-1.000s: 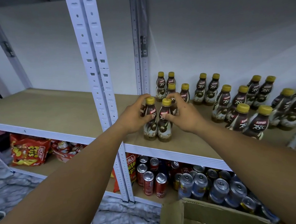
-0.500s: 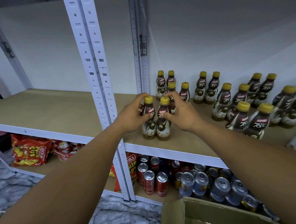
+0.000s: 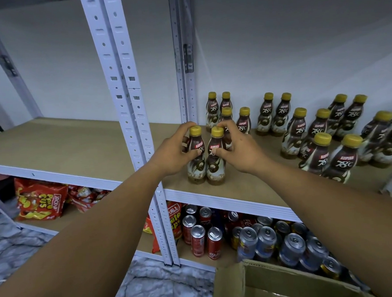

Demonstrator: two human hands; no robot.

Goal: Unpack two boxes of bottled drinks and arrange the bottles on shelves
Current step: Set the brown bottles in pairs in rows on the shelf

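Two brown coffee bottles with yellow caps stand side by side near the front edge of the wooden shelf. My left hand grips the left bottle around its neck and shoulder. My right hand grips the right bottle the same way. Several more of the same bottles stand in pairs behind and to the right on this shelf. An open cardboard box sits at the bottom right below my right arm; its inside is hidden.
White perforated uprights rise just left of my left hand. The shelf's left section is bare board. On the lower shelf stand red cans and silver-blue cans, with snack bags at the left. Marble floor lies below.
Both hands stay on the two front bottles, which stand on the shelf throughout. The bottles have shifted slightly back and together; the view has drifted a little.
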